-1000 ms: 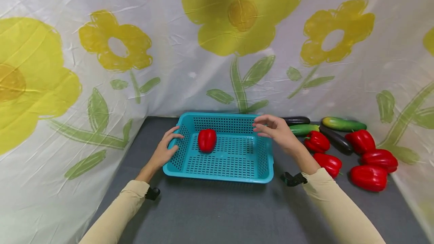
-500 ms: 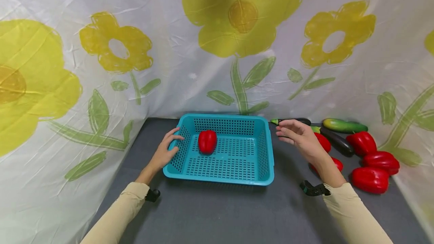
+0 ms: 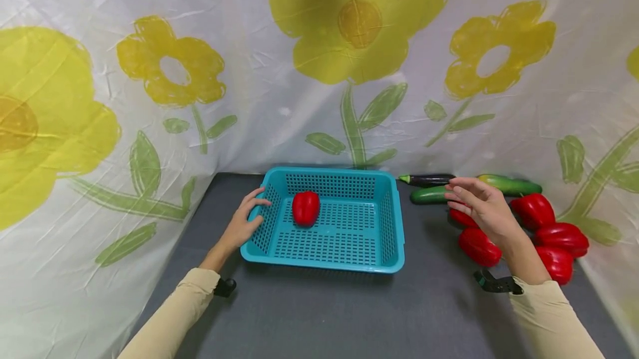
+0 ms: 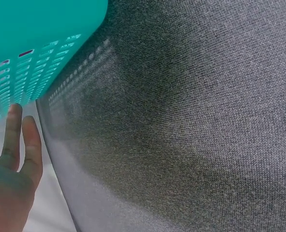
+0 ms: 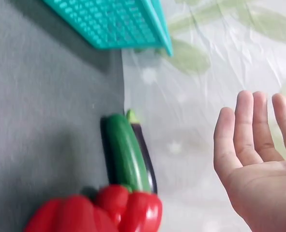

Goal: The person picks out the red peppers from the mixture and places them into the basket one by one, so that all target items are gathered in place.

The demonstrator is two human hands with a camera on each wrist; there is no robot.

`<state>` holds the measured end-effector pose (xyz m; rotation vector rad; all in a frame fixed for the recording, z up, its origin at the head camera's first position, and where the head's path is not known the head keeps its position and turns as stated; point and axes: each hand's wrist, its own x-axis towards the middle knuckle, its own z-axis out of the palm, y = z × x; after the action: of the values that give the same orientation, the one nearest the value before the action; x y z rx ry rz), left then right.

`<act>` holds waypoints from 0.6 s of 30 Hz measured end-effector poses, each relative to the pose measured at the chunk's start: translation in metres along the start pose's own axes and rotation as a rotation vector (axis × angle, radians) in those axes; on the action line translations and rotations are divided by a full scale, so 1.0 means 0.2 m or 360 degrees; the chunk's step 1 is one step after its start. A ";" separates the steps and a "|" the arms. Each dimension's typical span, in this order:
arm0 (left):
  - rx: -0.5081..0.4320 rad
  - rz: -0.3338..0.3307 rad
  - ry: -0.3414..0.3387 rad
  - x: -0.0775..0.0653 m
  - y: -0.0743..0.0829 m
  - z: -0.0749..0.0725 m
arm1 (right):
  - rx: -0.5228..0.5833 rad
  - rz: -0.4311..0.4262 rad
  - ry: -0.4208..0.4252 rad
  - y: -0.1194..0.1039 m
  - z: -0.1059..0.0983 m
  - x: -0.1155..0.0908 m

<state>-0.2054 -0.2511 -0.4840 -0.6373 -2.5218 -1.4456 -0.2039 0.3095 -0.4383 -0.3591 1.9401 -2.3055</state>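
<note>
Had the left hand [image 3: 243, 223] at the left end of the blue basket [image 3: 321, 265], with fingers parted and gently bent at the rim. Saw two of those fingers from the left wrist, nearly straight and close to the holed wall; could not tell how firm the contact was. Held the right hand [image 3: 479, 206] well apart from the basket, up over the vegetables on the right, with fingers loosely curved and nothing in hold.

Saw one red pepper [image 3: 305, 208] inside the basket, lying in the left half, toward the back wall. Counted five other peppers [image 3: 480, 247] on the right of the table [image 3: 319, 314], some partly hidden behind the right hand and arm. Found a dark green cucumber [image 3: 428, 195] just beside an eggplant [image 3: 433, 180] with a green tip pointing toward the basket. Spotted a yellow-green cucumber [image 3: 510, 184] farther right, near the foot of a pale cloth [image 3: 269, 120] printed with yellow flowers [image 3: 359, 23].

Wore long cream sleeves [image 3: 172, 314] and dark straps [image 3: 224, 287] at both wrists.
</note>
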 end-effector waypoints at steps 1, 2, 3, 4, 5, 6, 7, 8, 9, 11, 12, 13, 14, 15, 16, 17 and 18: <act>-0.0001 0.0014 -0.0002 0.00 0.00 0.00 | 0.0003 -0.0004 0.0008 0.00 -0.02 -0.01; -0.0004 0.0026 -0.0004 0.00 0.00 0.00 | 0.0004 -0.0005 0.0022 -0.01 -0.04 -0.02; -0.0008 0.0038 -0.0006 0.01 0.00 0.00 | 0.0000 -0.0008 0.0037 -0.01 -0.06 -0.03; -0.0007 0.0050 -0.0006 0.01 0.00 0.00 | -0.0002 -0.0008 0.0046 -0.02 -0.07 -0.04; -0.0010 0.0057 -0.0005 0.00 0.00 0.00 | -0.0008 -0.0005 0.0057 -0.02 -0.09 -0.05; -0.0011 0.0064 -0.0005 0.00 0.00 0.00 | -0.0016 -0.0004 0.0057 -0.02 -0.10 -0.06; -0.0013 0.0071 -0.0004 0.00 0.00 0.00 | -0.0023 -0.0002 0.0060 -0.02 -0.12 -0.07; -0.0017 0.0071 -0.0001 0.00 0.00 0.00 | -0.0028 0.0005 0.0069 -0.02 -0.13 -0.08; -0.0019 0.0073 0.0001 0.00 -0.01 0.00 | -0.0039 0.0011 0.0074 -0.02 -0.15 -0.09; -0.0021 0.0078 0.0002 0.00 -0.01 0.00 | -0.0066 0.0024 0.0080 -0.02 -0.17 -0.11; -0.0022 0.0080 0.0003 0.00 -0.01 0.00 | -0.0078 0.0034 0.0088 -0.02 -0.19 -0.12; -0.0024 0.0080 0.0002 0.00 -0.01 0.00 | -0.0087 0.0039 0.0099 -0.02 -0.20 -0.12; -0.0026 0.0079 0.0002 0.00 -0.01 0.00 | -0.0105 0.0046 0.0106 -0.02 -0.22 -0.13; -0.0026 0.0079 0.0002 0.00 -0.01 0.00 | -0.0124 0.0052 0.0114 -0.02 -0.23 -0.14; -0.0026 0.0077 0.0002 0.00 -0.01 0.00 | -0.0144 0.0051 0.0118 -0.01 -0.24 -0.15; -0.0027 0.0075 0.0002 0.00 -0.01 0.00 | -0.0166 0.0047 0.0117 -0.01 -0.25 -0.17; -0.0029 0.0072 0.0003 0.00 -0.01 0.01 | -0.0184 0.0038 0.0104 -0.01 -0.27 -0.18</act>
<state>-0.2066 -0.2510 -0.4863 -0.6909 -2.4791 -1.4551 -0.1829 0.3690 -0.4491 -0.2722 2.1020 -2.2235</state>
